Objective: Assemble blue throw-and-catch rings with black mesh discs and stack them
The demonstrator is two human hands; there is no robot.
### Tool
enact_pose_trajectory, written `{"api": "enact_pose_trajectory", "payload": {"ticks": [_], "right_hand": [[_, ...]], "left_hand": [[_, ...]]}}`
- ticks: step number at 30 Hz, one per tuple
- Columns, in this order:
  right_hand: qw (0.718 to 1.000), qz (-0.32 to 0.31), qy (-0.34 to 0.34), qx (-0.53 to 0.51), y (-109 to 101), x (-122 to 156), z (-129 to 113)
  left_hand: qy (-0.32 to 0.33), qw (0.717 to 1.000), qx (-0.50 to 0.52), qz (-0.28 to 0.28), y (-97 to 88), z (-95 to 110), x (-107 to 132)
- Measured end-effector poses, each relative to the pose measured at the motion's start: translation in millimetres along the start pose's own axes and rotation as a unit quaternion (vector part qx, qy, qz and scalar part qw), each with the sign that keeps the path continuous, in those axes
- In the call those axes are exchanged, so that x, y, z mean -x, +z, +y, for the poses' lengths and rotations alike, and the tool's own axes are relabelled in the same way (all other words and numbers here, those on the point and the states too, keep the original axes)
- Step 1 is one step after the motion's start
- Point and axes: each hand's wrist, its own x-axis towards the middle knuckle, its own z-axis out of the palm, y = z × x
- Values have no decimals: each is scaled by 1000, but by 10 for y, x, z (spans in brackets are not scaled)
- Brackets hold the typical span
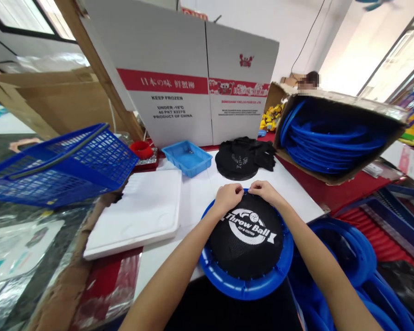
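Note:
A round blue plastic ring [243, 291] lies before me, its near edge over my lap. Black mesh fabric [241, 259] printed "Throw Ball" fills the ring. At the ring's far rim, my left hand [229, 196] pinches the mesh edge against the blue plastic. Just right of it, my right hand [263, 191] has its fingers closed on the same far edge. My fingertips hide the exact spot they grip. Beyond my hands sits a pile of black mesh pieces [236, 161] on the white table surface [196, 197].
A shallow blue tray [189, 158] and white foam board [141, 207] are to the left, beside a blue basket [65, 170]. To the right, a cardboard box [348, 99] holds blue rings, and more blue rings [348, 248] lie below. A white carton panel [179, 50] stands behind.

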Motion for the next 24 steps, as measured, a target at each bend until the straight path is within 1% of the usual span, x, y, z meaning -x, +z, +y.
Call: {"api": "enact_pose_trajectory", "payload": {"ticks": [3,5,8,14,19,24], "right_hand": [[1000,1,-2,-3,9,-18,29],[1000,1,-4,-4,16,-20,38],[1000,4,-12,-4,26,-19,43],[1000,2,-23,-19,18,-35,61],[999,-6,-18,-28,0,-83,114],[1000,-5,-8,-30,-10,-107,140]], "left_hand": [[44,999,-3,-9,-23,11,28],[61,998,-22,-25,-35,16,43],[71,995,-53,-44,-40,3,48],[92,992,-77,-43,-11,-40,40],[87,990,-98,-53,46,-94,-21],[73,995,-38,-63,126,-236,-150]]}}
